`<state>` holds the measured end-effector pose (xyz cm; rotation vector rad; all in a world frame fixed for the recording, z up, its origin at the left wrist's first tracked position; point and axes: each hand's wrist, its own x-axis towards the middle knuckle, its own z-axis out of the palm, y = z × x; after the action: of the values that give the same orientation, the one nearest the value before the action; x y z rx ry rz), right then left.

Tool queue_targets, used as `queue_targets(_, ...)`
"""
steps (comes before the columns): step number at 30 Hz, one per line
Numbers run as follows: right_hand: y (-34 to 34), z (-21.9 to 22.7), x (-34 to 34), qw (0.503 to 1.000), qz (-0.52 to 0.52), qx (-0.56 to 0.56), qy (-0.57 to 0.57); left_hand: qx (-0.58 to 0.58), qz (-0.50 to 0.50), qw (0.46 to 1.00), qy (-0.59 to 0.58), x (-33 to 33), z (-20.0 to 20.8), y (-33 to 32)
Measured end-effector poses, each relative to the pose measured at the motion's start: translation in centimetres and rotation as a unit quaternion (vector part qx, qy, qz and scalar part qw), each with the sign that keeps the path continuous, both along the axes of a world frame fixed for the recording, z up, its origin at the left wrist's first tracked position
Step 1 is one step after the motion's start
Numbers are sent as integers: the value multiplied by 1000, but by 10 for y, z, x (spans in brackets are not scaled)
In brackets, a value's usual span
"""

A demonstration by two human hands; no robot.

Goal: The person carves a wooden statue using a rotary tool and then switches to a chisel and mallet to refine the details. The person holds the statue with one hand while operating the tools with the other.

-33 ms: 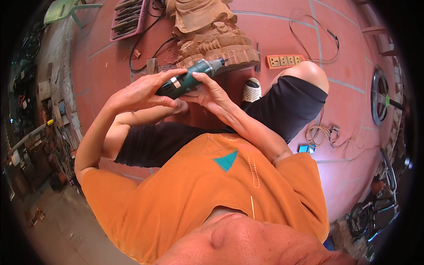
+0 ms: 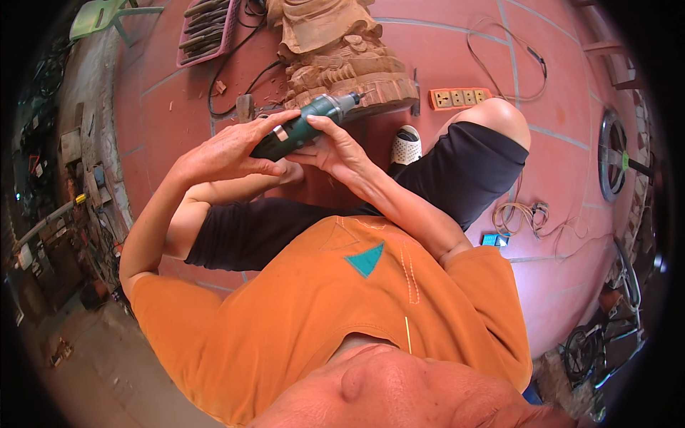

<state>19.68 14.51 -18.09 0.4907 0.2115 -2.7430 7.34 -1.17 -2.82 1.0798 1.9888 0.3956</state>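
A dark green handheld rotary grinder (image 2: pixel 314 123) with a grey nose and a thin bit is held in front of me, tilted up to the right. My left hand (image 2: pixel 232 150) closes over its rear end, fingers on top and thumb below. With the thumb pressed along its upper side and the fingers beneath, my right hand (image 2: pixel 339 151) grips the middle of the body. Just beyond the bit stands a carved wooden figure (image 2: pixel 325 43) with a rough, layered base. In this view the bit overlaps the base's edge; I cannot tell whether they touch.
At the far left a pink basket (image 2: pixel 227 43) holds several chisels. An orange power strip (image 2: pixel 460 98) lies beyond my right knee. Black cable (image 2: pixel 214 89) and wood chips are left of the carving. Coiled brown cord (image 2: pixel 519 217) and a small phone (image 2: pixel 494 240) lie on the right.
The grinder's nose has shifted very slightly left and back. Both hands keep the same hold on it.
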Motion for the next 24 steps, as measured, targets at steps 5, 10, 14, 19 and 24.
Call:
queue_targets(5,-18,12,-34,999,4,-26,44,-29,68,995,66,-9,16,-9)
queue_targets(10,-37,26,-65,996,-5,-48,72,-38,56,980,188,-27,29,-20)
queue_targets(14,-42,19,-75,995,-9,-64,79,-17,19,971,238,-33,23,-29)
queue_targets(19,-48,1,-78,994,0,-73,81,-54,7,976,209,-38,10,-29)
queue_targets(24,-49,-10,-79,994,-2,-88,66,-124,1,974,190,-40,10,-17)
